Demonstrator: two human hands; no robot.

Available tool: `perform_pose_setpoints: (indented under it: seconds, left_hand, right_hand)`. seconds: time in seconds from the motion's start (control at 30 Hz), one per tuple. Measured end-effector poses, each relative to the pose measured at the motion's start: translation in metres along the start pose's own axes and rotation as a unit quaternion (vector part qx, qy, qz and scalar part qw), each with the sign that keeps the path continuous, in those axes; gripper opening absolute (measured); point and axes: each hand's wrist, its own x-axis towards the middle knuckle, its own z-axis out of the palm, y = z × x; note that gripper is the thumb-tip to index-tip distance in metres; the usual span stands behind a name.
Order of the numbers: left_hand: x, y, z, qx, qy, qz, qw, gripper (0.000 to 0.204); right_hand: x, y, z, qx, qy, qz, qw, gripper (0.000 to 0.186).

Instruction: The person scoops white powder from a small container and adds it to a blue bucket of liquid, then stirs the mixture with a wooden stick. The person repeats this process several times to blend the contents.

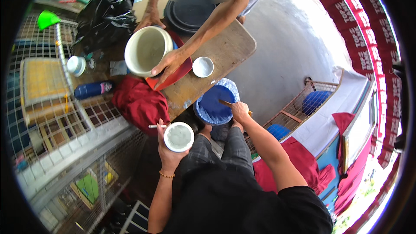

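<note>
Our left fingers (160,133) are holding a white tub (179,137); our right fingers (238,109) grip a wooden stick (225,103) inside the plastic-lined bucket (214,121).

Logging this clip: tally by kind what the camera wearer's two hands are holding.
Tubs: 1, the white tub in the left hand
Sticks: 2, the thin white stick at the left hand's fingers and the brown stick in the right hand, over the plastic-lined bucket
Total: 3
</note>
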Motion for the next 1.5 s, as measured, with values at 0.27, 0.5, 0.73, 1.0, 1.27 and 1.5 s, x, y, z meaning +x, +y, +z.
perform_pose_setpoints:
  seconds: [0.27, 0.5, 0.73, 1.0, 1.27, 1.5]
  left_hand:
    - [0.011, -0.063, -0.004, -0.121, -0.099, 0.014, 0.988, 0.158]
    - [-0.014, -0.098, -0.007, -0.137, -0.109, 0.007, 0.985, 0.149]
    - [-0.035, -0.117, -0.002, -0.187, -0.124, -0.039, 0.974, 0.100]
    - [-0.058, -0.120, 0.003, -0.239, -0.121, -0.164, 0.949, 0.072]
    - [-0.054, -0.113, 0.009, -0.192, -0.137, -0.037, 0.971, 0.105]
    - [-0.038, -0.116, 0.016, -0.132, -0.150, 0.012, 0.980, 0.152]
  right_hand:
    - [0.081, -0.042, 0.071, -0.053, -0.066, 0.034, 0.996, 0.014]
    - [0.134, -0.052, 0.137, -0.006, -0.118, 0.066, 0.991, 0.016]
    - [0.150, -0.066, 0.183, -0.012, -0.058, 0.027, 0.998, 0.017]
    - [0.141, -0.050, 0.180, -0.010, 0.022, -0.004, 1.000, 0.020]
    - [0.131, -0.031, 0.156, -0.022, 0.070, -0.041, 0.996, 0.015]
    - [0.107, -0.014, 0.115, -0.048, 0.077, -0.081, 0.993, 0.013]
